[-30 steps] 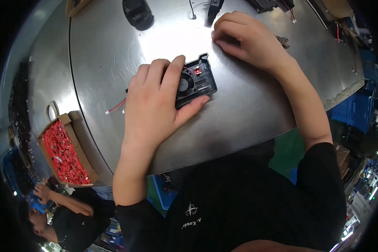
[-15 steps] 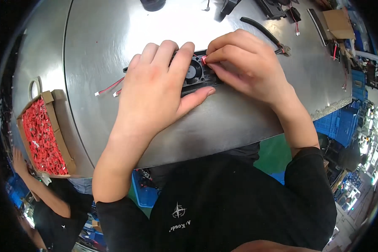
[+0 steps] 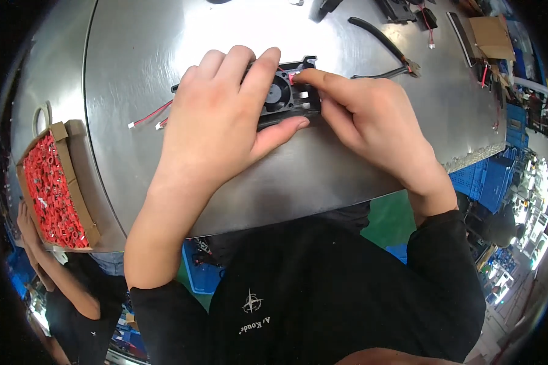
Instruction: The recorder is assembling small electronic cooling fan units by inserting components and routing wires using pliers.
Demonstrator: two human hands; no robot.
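My left hand (image 3: 225,109) lies over a black plastic housing (image 3: 313,103), its fingers along the far side and its thumb at the near edge, gripping it against the metal table. A small black cooling fan (image 3: 276,94) sits in the housing, partly covered by those fingers. My right hand (image 3: 371,112) has its index finger stretched out, the tip pressing a small red part (image 3: 292,78) at the fan's far right corner. The thumb stays apart from that finger, beside the housing's right end. Two red-and-white leads with white plugs (image 3: 159,125) stick out left from under my left hand.
Right of my hands lie cutting pliers (image 3: 386,48) with black handles. An open cardboard box (image 3: 79,188) of small red parts stands at the left. Black parts (image 3: 399,11) and a brown carton (image 3: 492,36) sit at the far right. Another person's arm (image 3: 61,267) shows lower left.
My right hand has gone from a pinch on the red part to pressing it with the index fingertip. More of the housing's right end now shows. My left hand keeps its grip.
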